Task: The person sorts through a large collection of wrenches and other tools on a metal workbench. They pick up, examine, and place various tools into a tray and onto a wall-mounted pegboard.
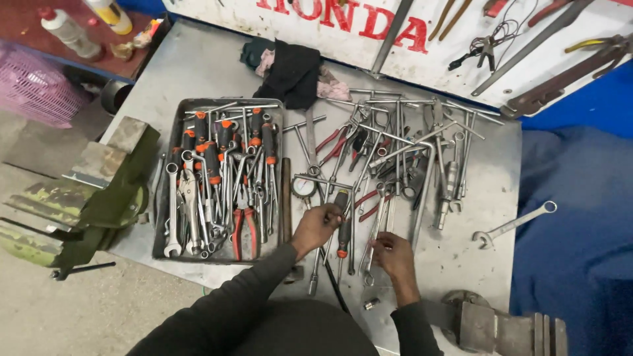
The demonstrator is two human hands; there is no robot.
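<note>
Steel tools overlap | left hand (pixel 316 225) grips screwdriver (pixel 343 232) | right hand (pixel 393 254) grasp unclear, fingers hidden

Left hand (pixel 316 226), right hand (pixel 393 256) among loose wrenches (pixel 395 158).

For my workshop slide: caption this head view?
Left hand and right hand reach into loose tools beside a full tool tray.

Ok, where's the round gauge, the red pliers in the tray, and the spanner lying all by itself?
Round gauge (pixel 304 186), head view: on its white dial.
Red pliers (pixel 244 227), head view: on the handles.
Lone spanner (pixel 513 225), head view: on the middle of its shaft.
</note>
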